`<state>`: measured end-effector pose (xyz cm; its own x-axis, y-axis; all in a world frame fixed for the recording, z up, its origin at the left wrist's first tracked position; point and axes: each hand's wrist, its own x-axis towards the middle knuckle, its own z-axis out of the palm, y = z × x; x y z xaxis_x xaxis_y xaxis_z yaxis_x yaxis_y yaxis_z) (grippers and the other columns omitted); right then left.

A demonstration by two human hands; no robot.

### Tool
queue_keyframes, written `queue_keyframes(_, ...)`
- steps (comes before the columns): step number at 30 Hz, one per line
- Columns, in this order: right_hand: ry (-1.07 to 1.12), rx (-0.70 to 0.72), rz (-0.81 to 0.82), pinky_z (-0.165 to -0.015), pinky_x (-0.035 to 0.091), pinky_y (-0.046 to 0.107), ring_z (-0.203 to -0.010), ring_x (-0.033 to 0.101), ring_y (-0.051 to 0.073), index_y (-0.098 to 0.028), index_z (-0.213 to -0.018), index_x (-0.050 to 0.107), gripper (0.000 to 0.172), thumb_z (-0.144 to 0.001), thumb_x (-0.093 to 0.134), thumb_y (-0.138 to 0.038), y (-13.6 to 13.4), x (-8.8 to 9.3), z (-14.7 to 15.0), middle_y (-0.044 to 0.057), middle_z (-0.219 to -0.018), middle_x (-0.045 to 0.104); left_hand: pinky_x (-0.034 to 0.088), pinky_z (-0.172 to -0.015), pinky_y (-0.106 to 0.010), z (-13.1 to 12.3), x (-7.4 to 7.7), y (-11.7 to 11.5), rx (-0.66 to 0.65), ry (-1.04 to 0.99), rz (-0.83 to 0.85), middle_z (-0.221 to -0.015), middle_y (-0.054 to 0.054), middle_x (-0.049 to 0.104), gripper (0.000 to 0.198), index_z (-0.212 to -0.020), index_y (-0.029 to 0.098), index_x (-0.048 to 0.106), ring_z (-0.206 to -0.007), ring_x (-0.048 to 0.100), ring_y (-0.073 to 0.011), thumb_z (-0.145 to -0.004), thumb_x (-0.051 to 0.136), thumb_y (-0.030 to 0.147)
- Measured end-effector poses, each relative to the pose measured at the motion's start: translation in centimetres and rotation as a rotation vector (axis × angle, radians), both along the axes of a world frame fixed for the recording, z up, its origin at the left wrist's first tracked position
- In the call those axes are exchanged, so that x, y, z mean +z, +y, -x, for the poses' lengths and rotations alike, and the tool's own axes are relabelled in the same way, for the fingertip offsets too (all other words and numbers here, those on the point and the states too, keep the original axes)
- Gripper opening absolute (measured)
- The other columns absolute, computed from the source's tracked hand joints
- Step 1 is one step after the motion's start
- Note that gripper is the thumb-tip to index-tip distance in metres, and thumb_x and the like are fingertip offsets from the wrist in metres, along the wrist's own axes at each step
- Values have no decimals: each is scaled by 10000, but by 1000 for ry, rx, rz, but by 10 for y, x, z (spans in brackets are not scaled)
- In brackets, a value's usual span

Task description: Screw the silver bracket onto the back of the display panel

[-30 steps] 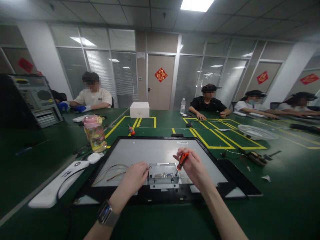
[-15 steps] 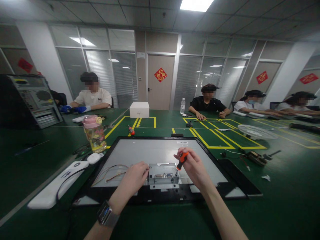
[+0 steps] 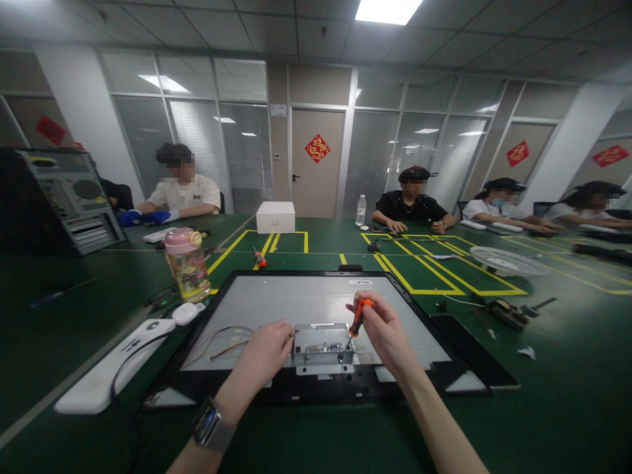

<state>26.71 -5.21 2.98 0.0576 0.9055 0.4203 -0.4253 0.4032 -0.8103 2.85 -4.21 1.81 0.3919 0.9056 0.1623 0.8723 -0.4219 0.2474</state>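
Note:
A flat display panel (image 3: 291,296) with a black frame lies on the green table. On its near half sits a metal bracket (image 3: 323,336) with a row of connectors. My right hand (image 3: 382,322) is closed round an orange and black screwdriver (image 3: 359,317), tilted, its tip at the bracket's right part. My left hand (image 3: 269,345) is at the bracket's left edge with fingers bent together, gripping or pressing that edge. Thin wires (image 3: 217,339) lie on the panel left of my left hand.
Left of the panel are a white power bank-like case (image 3: 116,365), a pink-lidded bottle (image 3: 186,266) and a computer tower (image 3: 64,197). A black slab (image 3: 474,349) lies right. A white box (image 3: 275,217) stands beyond; several people sit across the table.
The screwdriver handle has turned slightly in my right hand, and its fingers have shifted a little. My left hand stays at the bracket.

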Motion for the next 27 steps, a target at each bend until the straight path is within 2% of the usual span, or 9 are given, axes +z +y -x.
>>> queue_keyframes(8,19,30,9,-907,465,409,-917,613,206,-263,-1055,683,301,-806,702,-430,0,0,2,37,-946,681,429,-736,-267,2,-4,1,4,8,1,-903,-57,649,217,-875,177,646,-840,627,-184,-906,432,173)
queue_keyframes(14,-5,26,-23,-948,446,411,-869,615,184,-261,-884,720,218,-732,779,-405,0,0,0,11,-921,662,428,-729,-262,1,-2,1,9,21,-1,-903,-53,646,215,-876,180,643,-831,624,-178,-912,432,173)
queue_keyframes(20,32,108,14,-904,461,401,-870,621,189,-266,-1012,701,279,-795,715,-440,-3,3,2,31,-906,681,421,-725,-255,0,-1,1,11,15,5,-901,-45,649,204,-876,181,642,-835,623,-173,-909,442,169)
queue_keyframes(27,34,86,-2,-938,449,416,-862,610,182,-259,-887,708,206,-742,772,-392,-1,0,1,9,-921,651,423,-724,-260,0,-2,1,14,19,-5,-892,-51,648,208,-871,179,643,-834,626,-180,-906,438,171)
